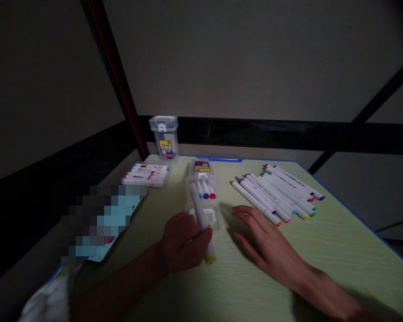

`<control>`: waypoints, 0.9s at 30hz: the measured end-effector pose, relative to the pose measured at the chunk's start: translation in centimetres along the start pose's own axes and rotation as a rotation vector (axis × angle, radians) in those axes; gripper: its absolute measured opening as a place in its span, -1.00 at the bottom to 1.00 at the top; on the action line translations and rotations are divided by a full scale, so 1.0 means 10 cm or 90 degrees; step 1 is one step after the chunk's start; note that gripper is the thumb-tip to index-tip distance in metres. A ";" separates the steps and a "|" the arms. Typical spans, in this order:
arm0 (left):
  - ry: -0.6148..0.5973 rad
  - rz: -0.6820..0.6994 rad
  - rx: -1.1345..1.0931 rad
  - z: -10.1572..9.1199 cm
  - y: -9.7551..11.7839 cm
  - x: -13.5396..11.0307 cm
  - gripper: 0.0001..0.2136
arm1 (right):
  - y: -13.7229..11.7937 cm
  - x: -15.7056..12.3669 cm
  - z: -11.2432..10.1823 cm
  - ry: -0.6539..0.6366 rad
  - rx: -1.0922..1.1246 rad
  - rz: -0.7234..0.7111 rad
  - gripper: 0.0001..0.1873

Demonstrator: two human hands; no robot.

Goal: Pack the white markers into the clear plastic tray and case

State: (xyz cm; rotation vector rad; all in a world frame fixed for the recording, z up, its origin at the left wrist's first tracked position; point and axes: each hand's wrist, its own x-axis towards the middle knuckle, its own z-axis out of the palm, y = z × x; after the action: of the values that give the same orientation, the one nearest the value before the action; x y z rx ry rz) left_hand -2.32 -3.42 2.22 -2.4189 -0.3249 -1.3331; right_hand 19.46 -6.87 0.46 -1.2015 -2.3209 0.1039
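Observation:
My left hand is closed around a white marker with a yellow end pointing toward me. The marker's far end reaches to the mouth of a clear plastic marker case, which lies on its side with its lid folded open toward me. Inside the case are a few markers with blue, purple and red ends. To the right of the lid, my right hand hovers palm down, fingers apart and holding nothing. Beyond it, several white markers lie side by side in a slanted row.
A second clear case stands upright, lid closed, at the table's far left. In front of it lies a flat pack of markers. A partly pixelated light-blue item rests along the left edge. The pale table has a blue rim.

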 end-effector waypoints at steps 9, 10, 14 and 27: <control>0.031 -0.133 0.037 0.13 -0.04 -0.04 -0.87 | -0.02 -0.01 -0.01 -0.029 0.017 -0.007 -0.69; 0.032 -0.156 0.041 0.15 -0.05 -0.05 -0.86 | -0.02 -0.01 -0.02 -0.034 0.019 -0.008 -0.69; 0.003 -0.227 0.065 0.20 -0.08 -0.08 -0.85 | -0.04 0.00 -0.03 -0.052 0.021 -0.013 -0.71; -0.141 -0.344 0.115 0.22 -0.11 -0.05 -0.87 | -0.07 0.00 -0.02 -0.134 -0.008 -0.025 -0.73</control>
State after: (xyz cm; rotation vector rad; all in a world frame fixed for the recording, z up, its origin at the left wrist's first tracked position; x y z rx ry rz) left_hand -1.36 -1.49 0.92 -2.4141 -1.1724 -1.1590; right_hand 19.04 -7.32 0.88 -1.2015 -2.5288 0.2114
